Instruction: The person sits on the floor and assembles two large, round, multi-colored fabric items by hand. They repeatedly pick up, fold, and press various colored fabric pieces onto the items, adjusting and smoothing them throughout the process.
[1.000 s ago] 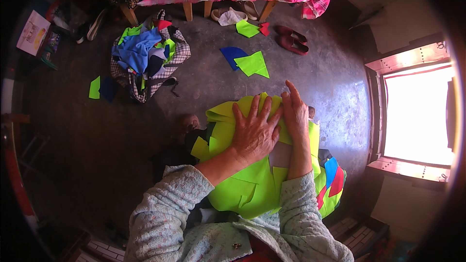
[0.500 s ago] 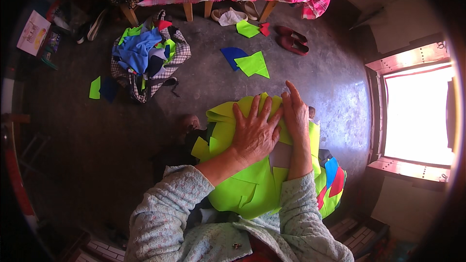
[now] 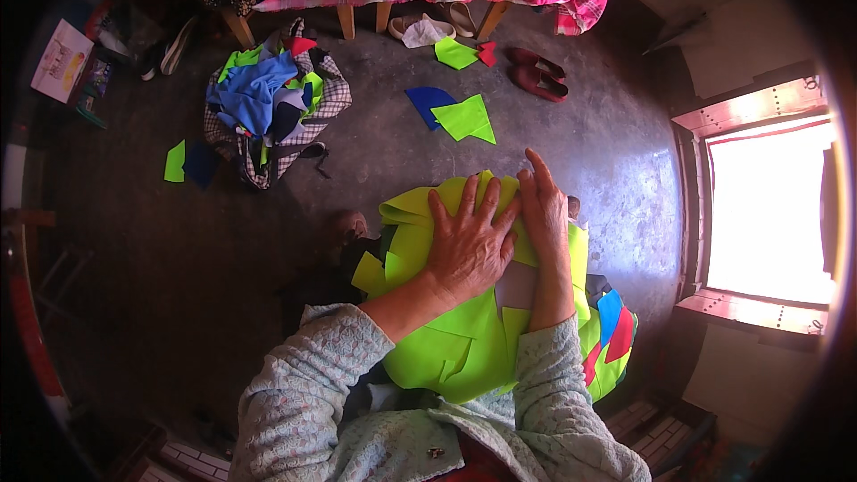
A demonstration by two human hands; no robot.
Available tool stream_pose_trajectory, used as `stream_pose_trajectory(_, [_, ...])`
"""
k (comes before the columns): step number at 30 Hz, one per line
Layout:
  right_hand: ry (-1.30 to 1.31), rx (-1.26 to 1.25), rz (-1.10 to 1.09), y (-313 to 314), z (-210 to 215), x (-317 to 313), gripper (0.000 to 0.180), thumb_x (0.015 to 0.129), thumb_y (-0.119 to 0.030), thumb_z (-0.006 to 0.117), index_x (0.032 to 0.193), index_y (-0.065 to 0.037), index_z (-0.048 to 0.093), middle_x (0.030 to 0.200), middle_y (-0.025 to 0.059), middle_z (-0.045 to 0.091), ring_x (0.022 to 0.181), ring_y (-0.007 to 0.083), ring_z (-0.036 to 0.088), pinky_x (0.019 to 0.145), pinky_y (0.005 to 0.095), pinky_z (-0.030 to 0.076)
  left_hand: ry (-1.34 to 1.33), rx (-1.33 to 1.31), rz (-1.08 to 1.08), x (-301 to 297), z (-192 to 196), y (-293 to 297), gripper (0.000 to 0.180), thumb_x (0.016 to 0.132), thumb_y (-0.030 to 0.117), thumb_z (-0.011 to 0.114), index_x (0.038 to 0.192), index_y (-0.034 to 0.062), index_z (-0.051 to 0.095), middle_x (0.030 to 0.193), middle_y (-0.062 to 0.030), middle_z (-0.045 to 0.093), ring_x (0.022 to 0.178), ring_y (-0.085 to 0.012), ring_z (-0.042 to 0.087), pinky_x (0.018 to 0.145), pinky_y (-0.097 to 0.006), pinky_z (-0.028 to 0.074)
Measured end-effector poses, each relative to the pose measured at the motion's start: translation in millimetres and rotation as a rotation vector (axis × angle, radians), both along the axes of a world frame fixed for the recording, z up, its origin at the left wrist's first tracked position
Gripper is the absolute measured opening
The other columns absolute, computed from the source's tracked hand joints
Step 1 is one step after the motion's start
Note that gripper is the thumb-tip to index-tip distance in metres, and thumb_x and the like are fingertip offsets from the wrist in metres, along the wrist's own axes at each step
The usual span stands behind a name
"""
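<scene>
A neon yellow-green cloth pile lies at lower centre, its loose edges projecting left and right. The left hand presses flat on it, fingers spread, gripping nothing; the right hand rests at its upper edge, fingers nearly straight, though whether it pinches cloth I cannot tell. Dark grey concrete floor stretches left and above, carrying three neon-green cloth scraps, two blue and one red. Upper left, a black-and-white checked cloth bag holds blue, green and red fabric.
</scene>
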State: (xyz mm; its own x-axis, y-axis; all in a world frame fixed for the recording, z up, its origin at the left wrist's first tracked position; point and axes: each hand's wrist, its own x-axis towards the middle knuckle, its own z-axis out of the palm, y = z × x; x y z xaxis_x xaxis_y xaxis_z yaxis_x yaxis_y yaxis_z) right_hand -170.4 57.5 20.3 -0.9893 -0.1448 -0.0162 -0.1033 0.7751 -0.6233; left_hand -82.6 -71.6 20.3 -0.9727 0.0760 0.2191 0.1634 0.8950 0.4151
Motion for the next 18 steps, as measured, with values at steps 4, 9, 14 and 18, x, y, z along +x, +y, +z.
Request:
stream_pose_trajectory(4, [0.002,-0.015,0.006,-0.5,1.1,0.0,0.04,0.099,-0.029,0.051,0.136,-0.012,0.051,0.089,0.0203,0.069,0.082,0.0348,0.069,0.072,0.0425,0.052,-0.006,-0.001,-0.001,-0.2,-0.5,0.2,0.052,0.088,0.034,0.058,0.138,0.0206,0.05,0.142,-0.0116,0.042,0.135,-0.0328,0.034,0.094,-0.071,0.028])
stream_pose_trajectory(9, [0.004,-0.005,0.005,-0.4,1.0,0.3,0.041,0.099,-0.03,0.051,0.136,-0.012,0.051,0.087,0.0198,0.069,0.081,0.0344,0.069,0.071,0.0424,0.051,-0.004,-0.002,0.001,0.0,-1.0,0.4,0.052,0.088,0.034,0.058,0.137,0.0207,0.05,0.142,-0.0114,0.042,0.135,-0.0326,0.034,0.094,-0.071,0.029])
stream_pose_trajectory(14, [0.004,-0.001,0.01,0.1,0.7,0.2,0.041,0.099,-0.03,0.051,0.135,-0.012,0.051,0.086,0.0198,0.069,0.081,0.0347,0.069,0.071,0.0426,0.051,0.001,0.002,0.002,0.2,-1.0,0.5,0.051,0.088,0.034,0.058,0.137,0.0206,0.051,0.142,-0.0115,0.042,0.135,-0.0325,0.034,0.094,-0.071,0.029])
stream_pose_trajectory(18, [-0.034,-0.003,-0.017,-3.3,4.9,1.9,0.041,0.099,-0.032,0.048,0.136,-0.013,0.053,0.085,0.0198,0.069,0.086,0.0344,0.068,0.082,0.0418,0.047,0.006,0.005,0.004,0.5,-1.2,0.4,0.051,0.087,0.033,0.058,0.136,0.0206,0.051,0.141,-0.0115,0.042,0.135,-0.0326,0.035,0.094,-0.071,0.029])
